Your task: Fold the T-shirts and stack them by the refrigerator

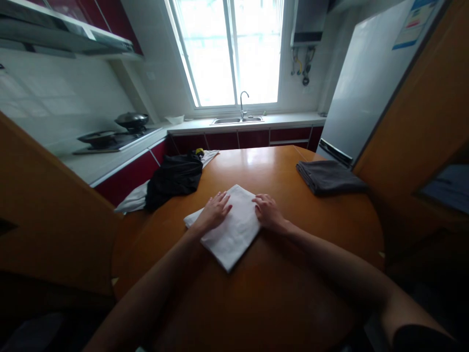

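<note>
A white folded cloth [236,234] lies at an angle on the round wooden table [286,293], one corner pointing toward me. Flat on its left part rests my left hand [214,211], fingers spread, with a bit of white fabric sticking out left of the wrist. My right hand [268,211] touches the cloth's right edge, its fingers apart and slightly bent. Neither hand grips anything.
Black clothing [176,177] and white fabric [135,197] lie at the table's left edge. A folded dark grey cloth [328,177] sits at the right. Beyond are a sink [227,120], a stove with pans [132,120] and a fridge [362,78].
</note>
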A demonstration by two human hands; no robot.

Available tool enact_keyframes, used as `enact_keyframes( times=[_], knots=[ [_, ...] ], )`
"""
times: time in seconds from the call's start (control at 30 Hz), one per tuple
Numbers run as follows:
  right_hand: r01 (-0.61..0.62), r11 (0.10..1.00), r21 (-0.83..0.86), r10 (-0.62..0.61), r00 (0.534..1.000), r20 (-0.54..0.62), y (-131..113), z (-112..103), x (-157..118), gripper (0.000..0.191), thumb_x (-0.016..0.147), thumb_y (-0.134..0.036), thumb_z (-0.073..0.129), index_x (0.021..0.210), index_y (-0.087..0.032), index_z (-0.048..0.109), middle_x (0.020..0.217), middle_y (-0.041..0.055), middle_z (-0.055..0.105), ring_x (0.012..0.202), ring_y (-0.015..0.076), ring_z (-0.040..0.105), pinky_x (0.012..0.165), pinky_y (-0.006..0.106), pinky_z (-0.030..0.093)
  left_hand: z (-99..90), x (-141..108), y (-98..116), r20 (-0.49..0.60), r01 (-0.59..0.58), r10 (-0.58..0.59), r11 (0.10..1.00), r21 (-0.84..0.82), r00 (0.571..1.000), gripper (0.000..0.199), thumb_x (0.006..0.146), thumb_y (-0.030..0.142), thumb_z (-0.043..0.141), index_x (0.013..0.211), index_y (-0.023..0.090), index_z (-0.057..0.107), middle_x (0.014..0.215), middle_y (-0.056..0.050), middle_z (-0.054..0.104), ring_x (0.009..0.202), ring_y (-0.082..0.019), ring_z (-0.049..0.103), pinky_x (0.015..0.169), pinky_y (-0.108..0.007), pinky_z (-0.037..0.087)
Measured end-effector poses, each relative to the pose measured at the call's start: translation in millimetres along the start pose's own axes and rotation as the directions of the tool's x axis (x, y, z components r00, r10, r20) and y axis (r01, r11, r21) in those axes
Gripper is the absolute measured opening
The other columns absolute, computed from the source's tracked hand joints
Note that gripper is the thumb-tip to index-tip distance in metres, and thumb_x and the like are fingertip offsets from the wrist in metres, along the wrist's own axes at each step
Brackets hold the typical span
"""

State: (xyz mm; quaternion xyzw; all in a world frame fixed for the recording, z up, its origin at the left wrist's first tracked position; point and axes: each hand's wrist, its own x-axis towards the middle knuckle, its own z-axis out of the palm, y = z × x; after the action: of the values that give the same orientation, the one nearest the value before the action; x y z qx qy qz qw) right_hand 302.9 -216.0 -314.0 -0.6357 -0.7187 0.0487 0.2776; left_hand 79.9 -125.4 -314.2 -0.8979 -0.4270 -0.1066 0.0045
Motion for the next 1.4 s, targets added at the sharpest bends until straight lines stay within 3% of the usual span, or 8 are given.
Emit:
enact_keyframes(
  times=[0.2,0.33,0.57,0.83,0.93,1.03,1.2,1.4],
  knots=[
    [0.048,0.998,0.041,-0.051,0.996,0.076,50,-4,14,0.022,0.096,-0.017,0.054,0.104,-0.017,0.074,0.108,0.0095,0.068,0.103,0.0185,0.061,0.093,0.028,0.045,12.0,-42,74,0.029,-0.216,0.217,0.975,-0.052,0.976,0.061,0.103,0.049,0.037,0.155,0.018,0.037,0.163,-0.015,0.032,0.152,-0.031,0.024,0.122,-0.053,0.023],
    [0.080,0.996,0.041,-0.083,0.993,0.081,54,-2,12,0.022,0.095,-0.017,0.055,0.104,-0.017,0.075,0.106,0.0090,0.067,0.101,0.0183,0.061,0.092,0.028,0.046,13.2,-56,92,0.082,-0.274,0.279,0.959,-0.066,0.957,0.074,0.099,0.058,0.043,0.159,0.018,0.028,0.164,-0.015,0.028,0.153,-0.031,0.020,0.123,-0.052,0.018],
    [0.056,0.997,-0.051,-0.047,0.987,0.151,45,-16,-7,0.023,0.096,-0.017,0.054,0.100,-0.016,0.076,0.104,0.0097,0.067,0.102,0.0197,0.061,0.092,0.028,0.045,0.3,-60,74,0.120,-0.378,0.392,0.917,-0.125,0.912,0.077,0.097,0.058,0.048,0.161,0.023,0.023,0.165,-0.011,0.026,0.153,-0.030,0.020,0.124,-0.051,0.017],
    [0.157,0.949,-0.274,-0.098,0.971,0.218,-17,-32,-91,0.046,0.102,-0.046,0.044,0.098,-0.013,0.075,0.102,0.0189,0.067,0.096,0.0302,0.061,0.083,0.039,0.048,-52.2,-80,23,0.214,-0.628,0.695,0.715,-0.307,0.686,0.074,0.096,0.056,0.055,0.160,0.036,0.024,0.162,-0.002,0.034,0.151,-0.025,0.027,0.126,-0.045,0.017],
    [0.173,0.942,-0.287,-0.110,0.969,0.223,-24,-33,-85,0.048,0.102,-0.049,0.044,0.093,-0.014,0.076,0.097,0.0178,0.068,0.095,0.0304,0.061,0.082,0.038,0.048,-52.4,-93,31,0.164,-0.524,0.576,0.807,-0.273,0.801,0.061,0.101,0.049,0.049,0.158,0.034,0.032,0.159,-0.003,0.039,0.150,-0.024,0.031,0.126,-0.045,0.021],
    [0.153,0.957,-0.247,-0.119,0.982,0.150,-8,-30,-37,0.036,0.103,-0.036,0.044,0.101,-0.017,0.075,0.105,0.0146,0.069,0.103,0.0269,0.060,0.089,0.035,0.046,-34.7,-98,62,0.038,-0.331,0.348,0.916,-0.227,0.937,0.049,0.106,0.039,0.036,0.153,0.025,0.042,0.156,-0.007,0.045,0.148,-0.022,0.036,0.123,-0.043,0.028],
    [0.102,0.984,-0.144,-0.072,0.977,0.201,28,-11,48,0.028,0.099,-0.019,0.050,0.115,-0.018,0.073,0.117,0.0106,0.069,0.111,0.0206,0.061,0.094,0.026,0.043,-4.8,-79,111,0.009,-0.242,0.248,0.953,-0.184,0.969,0.050,0.106,0.038,0.035,0.153,0.022,0.041,0.159,-0.010,0.041,0.150,-0.027,0.031,0.123,-0.053,0.023],
    [0.090,0.988,-0.128,-0.054,0.964,0.261,47,2,67,0.021,0.094,-0.023,0.058,0.104,-0.021,0.076,0.108,0.0084,0.074,0.097,0.0196,0.067,0.082,0.024,0.044,3.9,-65,111,0.107,-0.253,0.274,0.951,-0.177,0.956,0.062,0.100,0.052,0.045,0.155,0.026,0.038,0.162,-0.011,0.035,0.150,-0.037,0.026,0.119,-0.063,0.019]
  ],
)
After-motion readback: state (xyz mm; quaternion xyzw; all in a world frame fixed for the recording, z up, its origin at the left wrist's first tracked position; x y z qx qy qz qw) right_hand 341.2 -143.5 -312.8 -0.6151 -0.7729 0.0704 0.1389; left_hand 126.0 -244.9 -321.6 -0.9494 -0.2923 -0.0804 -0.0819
